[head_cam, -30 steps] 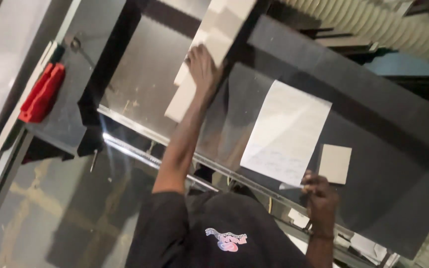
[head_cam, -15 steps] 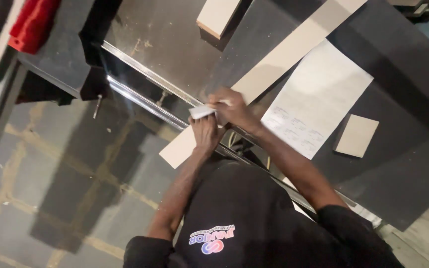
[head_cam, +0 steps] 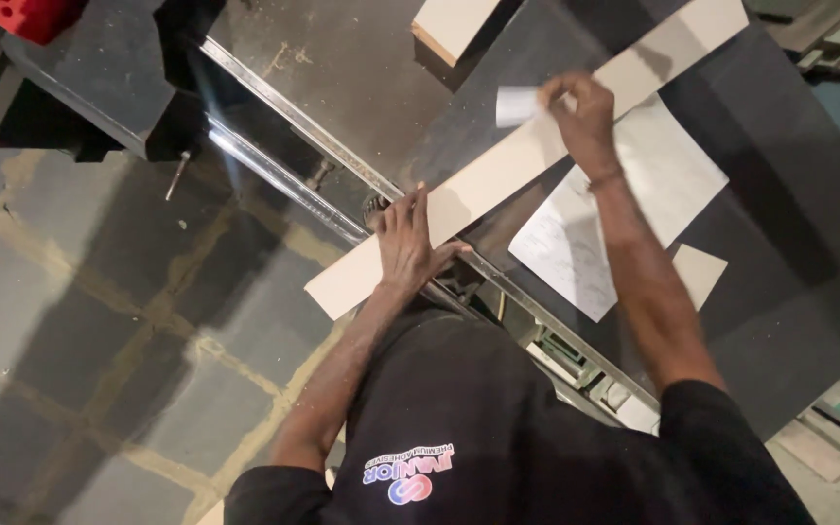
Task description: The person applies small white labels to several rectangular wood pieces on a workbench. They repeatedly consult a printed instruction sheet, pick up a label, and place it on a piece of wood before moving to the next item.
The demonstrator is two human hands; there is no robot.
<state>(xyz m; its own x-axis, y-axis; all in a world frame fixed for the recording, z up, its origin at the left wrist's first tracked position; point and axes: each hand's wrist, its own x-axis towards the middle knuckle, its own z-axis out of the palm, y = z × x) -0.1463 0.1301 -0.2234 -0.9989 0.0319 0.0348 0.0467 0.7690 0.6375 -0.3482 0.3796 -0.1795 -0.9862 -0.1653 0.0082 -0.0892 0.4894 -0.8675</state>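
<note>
dark, dull metal fills the view: the machine table (head_cam: 789, 224), flat and scuffed, its far corner cut off by the frame. along its near side runs a bright steel rail (head_cam: 342, 160), thin and shiny. across both lies the long pale board (head_cam: 537, 146), a smooth narrow strip set slantwise, its near end hanging past the rail over the stone floor (head_cam: 99, 369), its far end running out of view. the left hand (head_cam: 410, 243) lies flat on the board near that overhanging end, fingers spread, gripping nothing. the right hand (head_cam: 580, 112) is pinched round a small white slip (head_cam: 517, 105), pressed down on the board. beside it rests a printed paper sheet (head_cam: 624, 219), half hidden by the forearm, and a small tan square offcut (head_cam: 700, 272).
</note>
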